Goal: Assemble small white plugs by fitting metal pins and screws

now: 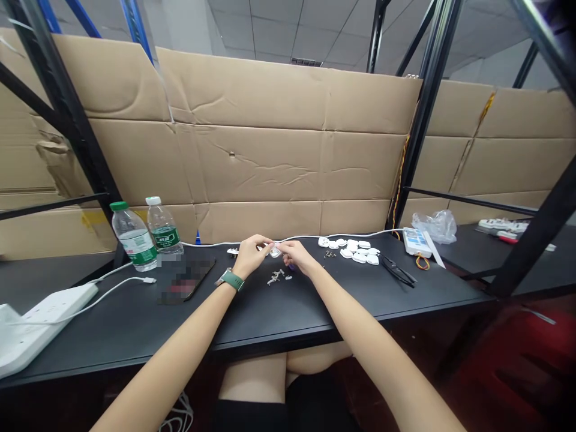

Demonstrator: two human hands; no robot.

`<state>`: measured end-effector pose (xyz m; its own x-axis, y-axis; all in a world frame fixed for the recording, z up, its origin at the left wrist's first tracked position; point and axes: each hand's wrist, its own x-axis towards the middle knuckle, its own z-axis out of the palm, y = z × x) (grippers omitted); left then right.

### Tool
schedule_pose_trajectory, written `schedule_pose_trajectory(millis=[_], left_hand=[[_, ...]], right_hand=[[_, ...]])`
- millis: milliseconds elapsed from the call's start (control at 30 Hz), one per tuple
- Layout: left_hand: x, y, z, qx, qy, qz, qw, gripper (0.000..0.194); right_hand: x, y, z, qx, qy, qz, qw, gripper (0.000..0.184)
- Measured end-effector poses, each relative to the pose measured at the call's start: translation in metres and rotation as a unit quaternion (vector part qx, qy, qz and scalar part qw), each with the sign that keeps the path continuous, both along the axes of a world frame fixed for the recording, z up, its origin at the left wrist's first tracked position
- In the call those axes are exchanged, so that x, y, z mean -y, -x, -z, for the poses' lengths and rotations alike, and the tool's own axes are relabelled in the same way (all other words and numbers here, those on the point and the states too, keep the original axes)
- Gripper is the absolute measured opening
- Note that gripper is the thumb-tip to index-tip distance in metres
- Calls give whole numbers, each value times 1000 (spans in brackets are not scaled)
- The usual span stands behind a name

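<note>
My left hand, with a green watch strap on its wrist, pinches a small white plastic piece above the black tabletop. From the other side, the fingers of my right hand close on the same piece. Something purple shows under the right fingers, too hidden to name. Just below the hands lie several small pale parts. To their right, small brass-coloured screws sit beside a group of white plastic housings.
Black-handled pliers and a white box with wires lie to the right. On the left stand a green-capped bottle and a white-capped bottle, near a phone and a power strip. Cardboard walls the back.
</note>
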<state>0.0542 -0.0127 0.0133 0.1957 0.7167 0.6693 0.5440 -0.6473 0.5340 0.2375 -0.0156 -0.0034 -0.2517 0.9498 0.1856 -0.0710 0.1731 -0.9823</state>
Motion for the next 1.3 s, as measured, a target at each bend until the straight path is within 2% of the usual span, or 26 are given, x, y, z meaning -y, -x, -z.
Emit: schedule_pose_trajectory(millis=[233,333,600,733,900,1033,1300], left_hand=[[-1,2,0,-19,-3,21,1000,28],[1,1,0,-20,19,34,999,32],[7,-4,3,-21,91,156,983,64],[6,-2,4,-18,90,141,986,53],[4,-1,5,-13,92,137,986,51],[4,-2,3,-13,79,110,991,46],[2,0,6,-45,77,75,993,43]], right_hand=[[-2,0,1,4,-2,-2,1000,21],[-2,0,2,-6,-1,9,1000,17],[-4,-4,0,-32,19,35,999,15],[-2,-3,0,-16,15,23,1000,18],[2,-3,-3,-12,18,22,1000,16],[-2,-3,-1,0,8,28,1000,15],[-15,-5,5,127,-31,102,986,11]])
